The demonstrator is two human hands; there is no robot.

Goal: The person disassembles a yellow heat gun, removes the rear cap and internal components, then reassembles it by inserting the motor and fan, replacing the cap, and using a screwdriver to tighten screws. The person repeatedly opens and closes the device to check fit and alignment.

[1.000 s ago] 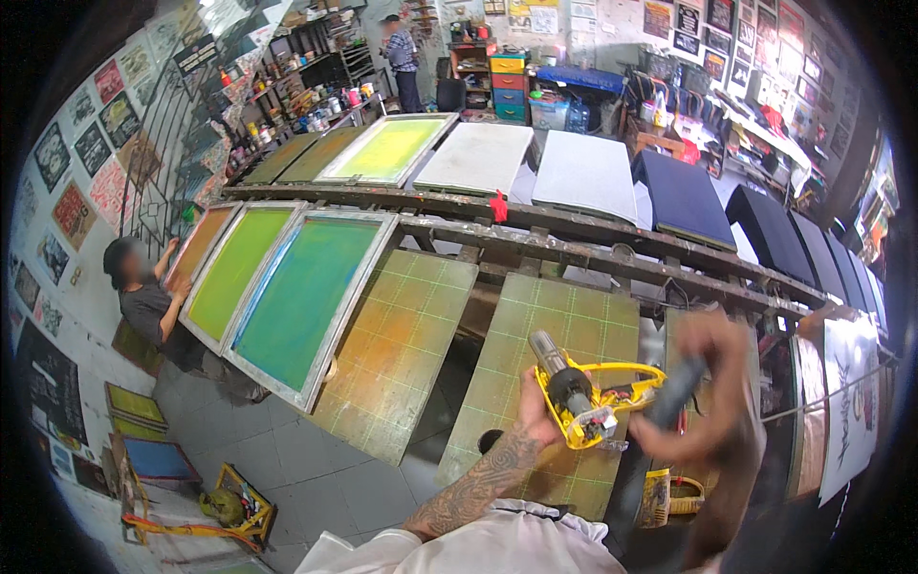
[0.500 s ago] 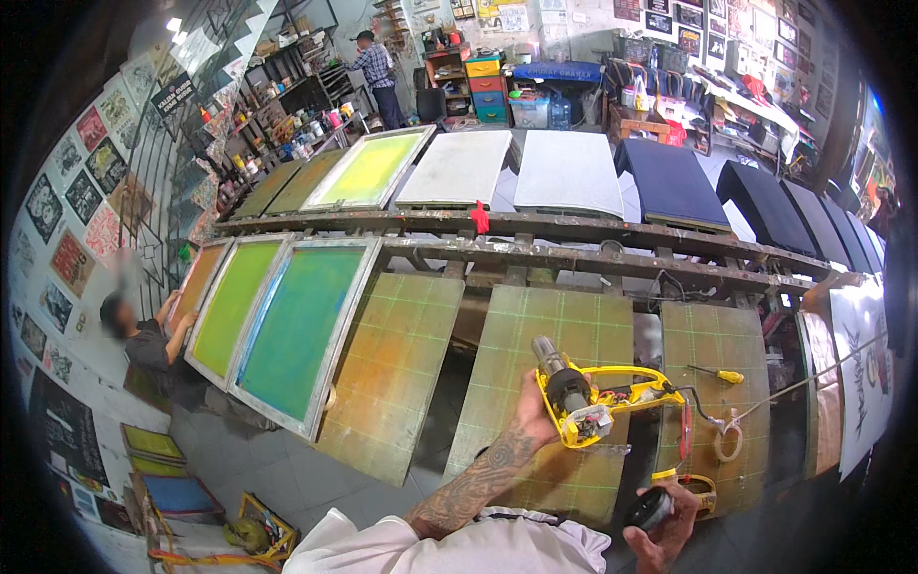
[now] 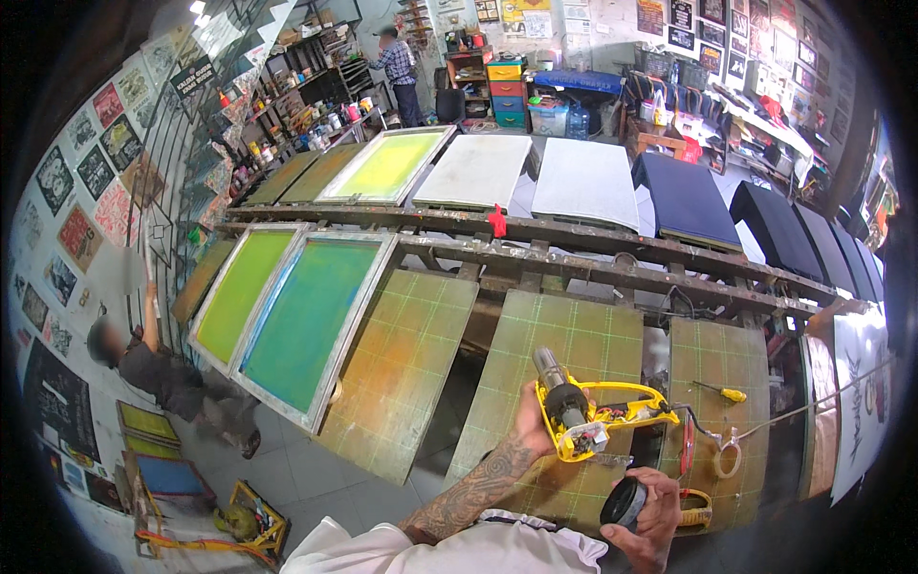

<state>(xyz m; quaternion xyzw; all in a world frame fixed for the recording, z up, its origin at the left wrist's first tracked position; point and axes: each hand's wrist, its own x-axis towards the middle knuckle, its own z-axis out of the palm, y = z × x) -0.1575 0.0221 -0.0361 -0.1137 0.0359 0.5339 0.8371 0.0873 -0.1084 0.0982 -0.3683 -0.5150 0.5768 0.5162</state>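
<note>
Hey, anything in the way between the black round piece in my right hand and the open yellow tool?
Nothing visible stands between the black round piece in your right hand and the open yellow tool in your left hand; the gap looks open.

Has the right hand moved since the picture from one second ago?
Yes: the right hand moved down the picture. Against the board under the screwdriver, it went from across the middle to around its near left corner.

1. From here I see glossy yellow plastic on the heat-gun shell; its nozzle looks like dull metal.
2. The cap looks like matt black plastic.
3. Screwdriver handle, near the right edge of the matt surface: smooth plastic.
</note>
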